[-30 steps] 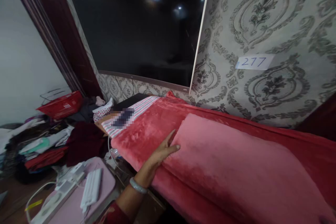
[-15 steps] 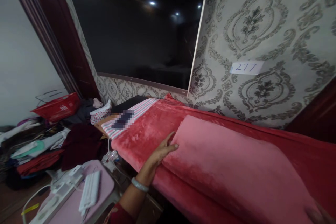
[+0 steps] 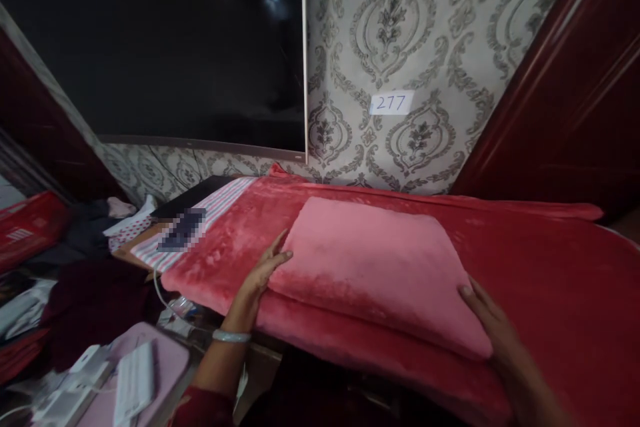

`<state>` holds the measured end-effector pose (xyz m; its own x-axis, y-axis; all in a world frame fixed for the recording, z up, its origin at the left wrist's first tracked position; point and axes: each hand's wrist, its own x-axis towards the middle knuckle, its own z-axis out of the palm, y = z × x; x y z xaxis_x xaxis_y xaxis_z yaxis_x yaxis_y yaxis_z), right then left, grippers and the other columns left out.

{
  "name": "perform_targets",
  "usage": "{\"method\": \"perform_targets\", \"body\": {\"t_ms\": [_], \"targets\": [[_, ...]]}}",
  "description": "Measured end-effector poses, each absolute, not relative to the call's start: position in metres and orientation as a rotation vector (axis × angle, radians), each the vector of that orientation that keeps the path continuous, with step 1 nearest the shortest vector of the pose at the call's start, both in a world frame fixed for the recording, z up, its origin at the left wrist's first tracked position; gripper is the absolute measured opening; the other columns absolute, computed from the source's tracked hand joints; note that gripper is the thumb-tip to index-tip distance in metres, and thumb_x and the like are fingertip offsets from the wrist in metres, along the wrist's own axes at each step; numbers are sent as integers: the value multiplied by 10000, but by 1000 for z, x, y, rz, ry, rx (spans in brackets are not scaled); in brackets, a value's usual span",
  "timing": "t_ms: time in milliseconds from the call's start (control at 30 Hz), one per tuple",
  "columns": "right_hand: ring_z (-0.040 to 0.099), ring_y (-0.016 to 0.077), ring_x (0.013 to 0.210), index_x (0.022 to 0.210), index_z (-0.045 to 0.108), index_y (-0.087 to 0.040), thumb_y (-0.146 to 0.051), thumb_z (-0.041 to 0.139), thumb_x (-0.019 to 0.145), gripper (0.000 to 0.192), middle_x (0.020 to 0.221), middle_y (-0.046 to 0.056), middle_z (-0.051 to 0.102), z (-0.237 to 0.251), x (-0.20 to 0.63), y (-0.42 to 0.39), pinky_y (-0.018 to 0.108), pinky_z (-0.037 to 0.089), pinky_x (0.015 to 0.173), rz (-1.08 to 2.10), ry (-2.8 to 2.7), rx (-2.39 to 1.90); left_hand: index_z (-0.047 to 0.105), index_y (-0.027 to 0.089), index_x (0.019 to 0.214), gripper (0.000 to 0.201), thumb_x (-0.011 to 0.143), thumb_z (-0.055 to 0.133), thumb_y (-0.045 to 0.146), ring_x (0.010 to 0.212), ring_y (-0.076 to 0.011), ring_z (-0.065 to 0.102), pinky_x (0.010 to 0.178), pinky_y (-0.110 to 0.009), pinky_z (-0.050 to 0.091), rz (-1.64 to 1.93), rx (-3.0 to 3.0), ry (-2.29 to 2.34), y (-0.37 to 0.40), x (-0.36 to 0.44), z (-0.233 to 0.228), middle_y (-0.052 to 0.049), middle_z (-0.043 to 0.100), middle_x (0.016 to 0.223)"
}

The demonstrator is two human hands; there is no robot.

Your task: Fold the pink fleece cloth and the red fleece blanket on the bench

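Observation:
A folded pink plush cloth (image 3: 370, 267) lies on a red plush blanket (image 3: 560, 293) that covers the table. At its left edge rests my left hand (image 3: 263, 267), fingers stretched out and thumb against the fold, a pale bangle (image 3: 231, 336) on the wrist. My right hand (image 3: 493, 320) touches the right edge of the cloth with its fingers extended. Neither hand is wrapped round the cloth. What the undersides of the fingers touch is partly hidden.
A pixelated dark object (image 3: 183, 230) lies on a striped cloth (image 3: 225, 197) at the left. Below, a pink stool (image 3: 167, 363) bears white power strips (image 3: 135, 380). Clothes (image 3: 95, 300) are heaped nearby. A large television (image 3: 200, 67) hangs on the wall.
The view has swung to the right. My right hand, barely visible at the lower right corner before, now shows at the cloth's right edge. My left hand stays at the left edge.

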<state>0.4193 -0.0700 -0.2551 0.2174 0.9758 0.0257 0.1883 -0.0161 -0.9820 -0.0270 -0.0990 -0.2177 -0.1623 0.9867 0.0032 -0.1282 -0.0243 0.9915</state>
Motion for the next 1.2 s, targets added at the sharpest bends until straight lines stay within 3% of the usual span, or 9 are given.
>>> {"method": "perform_targets", "body": {"t_ms": [233, 433, 567, 800, 1000, 1200], "targets": [[392, 319, 1458, 1415, 571, -218, -769, 668, 696, 911, 1535, 76, 496, -243, 413, -76, 438, 240, 1245, 1005, -1101, -1504, 514, 221, 1473, 967, 614, 846, 517, 1394, -367, 474, 1153, -465, 411, 1402, 1091, 1257, -95, -34, -225, -110, 516, 1518], [401, 318, 1452, 1387, 597, -236, -773, 647, 709, 866, 1520, 66, 517, -246, 416, -74, 422, 263, 1236, 969, -1129, -1539, 432, 234, 1527, 1014, 644, 827, 539, 1415, -356, 450, 1132, -442, 440, 1368, 1097, 1262, -93, -37, -231, -98, 446, 1571], [407, 314, 1448, 1449, 531, -193, -756, 648, 722, 928, 1552, 90, 473, -247, 417, -75, 445, 245, 1239, 965, -1138, -1553, 426, 230, 1530, 1014, 651, 827, 538, 1448, -354, 401, 1148, -444, 420, 1364, 1096, 1270, -94, -34, -229, -107, 419, 1586], [384, 311, 1463, 1486, 492, -198, -756, 633, 749, 935, 1560, 87, 462, -240, 416, -77, 430, 259, 1237, 995, -1130, -1576, 537, 230, 1458, 923, 628, 841, 495, 1415, -356, 451, 1173, -435, 391, 1408, 1025, 1300, -100, -30, -218, -91, 499, 1532], [275, 277, 1517, 1512, 456, -256, -715, 636, 795, 871, 1613, 43, 377, -233, 420, -80, 409, 184, 1262, 1098, -1194, -1485, 459, 206, 1511, 979, 643, 817, 484, 1320, -361, 556, 1164, -492, 402, 1314, 872, 1321, -105, -31, -205, -103, 597, 1442], [328, 284, 1495, 1549, 374, -265, -640, 663, 810, 877, 1633, 52, 347, -222, 420, -88, 463, 252, 1240, 1163, -1251, -1424, 416, 254, 1535, 972, 674, 819, 453, 1421, -335, 448, 1170, -444, 404, 1269, 1068, 1335, -106, -28, -202, -90, 467, 1557]]}}
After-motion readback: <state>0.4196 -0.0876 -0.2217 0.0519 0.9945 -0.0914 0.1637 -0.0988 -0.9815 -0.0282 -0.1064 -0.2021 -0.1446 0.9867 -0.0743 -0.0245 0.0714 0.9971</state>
